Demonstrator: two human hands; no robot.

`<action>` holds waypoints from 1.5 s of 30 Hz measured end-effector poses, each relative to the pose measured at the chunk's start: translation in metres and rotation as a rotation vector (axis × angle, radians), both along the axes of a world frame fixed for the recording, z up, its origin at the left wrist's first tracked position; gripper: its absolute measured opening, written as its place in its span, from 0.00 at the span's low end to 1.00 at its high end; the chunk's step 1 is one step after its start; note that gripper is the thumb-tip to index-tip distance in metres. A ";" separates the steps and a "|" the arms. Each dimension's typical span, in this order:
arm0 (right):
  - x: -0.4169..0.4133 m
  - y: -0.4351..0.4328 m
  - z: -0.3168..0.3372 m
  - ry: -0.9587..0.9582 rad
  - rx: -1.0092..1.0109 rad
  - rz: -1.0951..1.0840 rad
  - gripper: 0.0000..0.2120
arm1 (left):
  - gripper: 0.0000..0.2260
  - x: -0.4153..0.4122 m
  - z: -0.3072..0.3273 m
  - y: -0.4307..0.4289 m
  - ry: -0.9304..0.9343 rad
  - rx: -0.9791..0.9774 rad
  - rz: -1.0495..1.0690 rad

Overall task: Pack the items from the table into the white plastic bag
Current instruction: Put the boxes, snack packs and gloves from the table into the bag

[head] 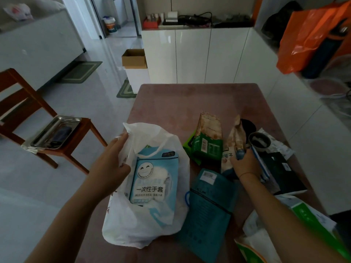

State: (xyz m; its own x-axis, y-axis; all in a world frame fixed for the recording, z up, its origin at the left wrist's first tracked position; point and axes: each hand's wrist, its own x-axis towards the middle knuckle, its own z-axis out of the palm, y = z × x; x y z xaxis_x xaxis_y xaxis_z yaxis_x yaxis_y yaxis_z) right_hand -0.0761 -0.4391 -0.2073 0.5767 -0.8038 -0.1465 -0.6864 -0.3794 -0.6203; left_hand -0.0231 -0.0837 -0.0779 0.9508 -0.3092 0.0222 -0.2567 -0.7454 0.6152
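Note:
The white plastic bag [133, 230] lies open on the pink table [190, 103] at the front left. Inside it sits a light blue pack of disposable gloves [154, 179]. My left hand [115, 162] grips the bag's left rim and holds the mouth apart. My right hand [245, 164] is closed on a beige snack pouch [234, 143] right of the bag. A green and beige snack pouch [208, 141] stands beside it. A teal flat pouch [207, 205] lies between the bag and my right forearm.
Dark flat packets [279, 168], a small round tin [259, 141] and white wrapping lie at the table's right. A white and green bag [303, 224] sits at the front right. A wooden chair [57, 145] with a metal tray stands left of the table.

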 end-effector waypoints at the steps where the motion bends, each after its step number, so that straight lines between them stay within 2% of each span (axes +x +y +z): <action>1: -0.006 0.001 0.005 -0.036 0.014 0.002 0.22 | 0.35 0.000 0.000 -0.001 -0.002 -0.003 -0.004; 8: -0.047 0.023 0.057 -0.428 0.209 0.028 0.17 | 0.35 0.001 0.002 -0.004 0.022 -0.042 0.013; 9: -0.050 0.028 0.067 -0.468 0.277 0.056 0.15 | 0.35 0.001 0.003 -0.004 0.021 -0.045 0.015; 11: -0.051 0.042 0.085 -0.493 0.540 0.156 0.11 | 0.35 0.000 0.004 -0.005 0.019 -0.050 0.017; 13: -0.051 0.057 0.097 -0.407 0.893 0.317 0.11 | 0.35 0.000 0.005 -0.007 0.025 -0.063 0.010; 14: -0.050 0.065 0.099 -0.306 1.019 0.418 0.11 | 0.35 0.000 0.005 -0.006 0.033 -0.074 0.005; 15: -0.047 0.073 0.098 -0.170 1.068 0.541 0.11 | 0.35 -0.001 0.006 -0.006 0.043 -0.091 0.000; 18: -0.034 0.106 0.084 0.142 1.001 0.802 0.10 | 0.35 -0.002 0.009 -0.005 0.051 -0.132 -0.015; 20: -0.018 0.130 0.066 0.205 1.031 0.802 0.13 | 0.35 -0.004 0.010 -0.005 0.042 -0.139 -0.025; 22: 0.001 0.151 0.051 0.187 1.145 0.728 0.15 | 0.34 -0.006 0.012 -0.004 0.032 -0.131 -0.045; 26: 0.043 0.184 0.041 -0.063 1.448 0.409 0.15 | 0.35 -0.006 0.011 0.007 -0.022 -0.060 -0.056; 28: 0.055 0.203 0.039 -0.146 1.394 0.415 0.13 | 0.35 -0.005 0.011 0.012 -0.027 -0.043 -0.032; 30: 0.054 0.222 0.038 -0.114 1.200 0.551 0.14 | 0.36 -0.002 0.011 0.015 -0.026 -0.036 -0.014; 33: 0.045 0.238 0.026 0.051 0.719 0.883 0.21 | 0.34 0.000 0.007 0.020 -0.033 -0.043 0.012; 34: 0.043 0.238 0.020 0.104 0.536 0.930 0.23 | 0.33 0.000 0.005 0.022 -0.041 -0.044 0.024; 36: 0.037 0.233 0.014 0.194 0.290 0.841 0.28 | 0.32 0.001 0.002 0.023 -0.049 -0.036 0.042; 38: 0.031 0.226 0.014 0.185 0.192 0.779 0.29 | 0.32 0.002 0.003 0.023 -0.052 -0.033 0.056; 40: 0.026 0.215 0.017 0.060 0.270 0.775 0.25 | 0.32 0.003 0.003 0.022 -0.050 -0.026 0.061; 42: 0.019 0.191 0.020 -0.139 0.342 0.665 0.16 | 0.32 0.004 0.004 0.020 -0.052 -0.015 0.052; 44: 0.006 0.154 0.015 -0.305 0.304 0.384 0.10 | 0.31 0.004 0.004 0.018 -0.056 -0.010 0.042; 45: -0.003 0.134 0.009 -0.338 0.265 0.205 0.12 | 0.31 0.004 0.004 0.018 -0.058 -0.008 0.041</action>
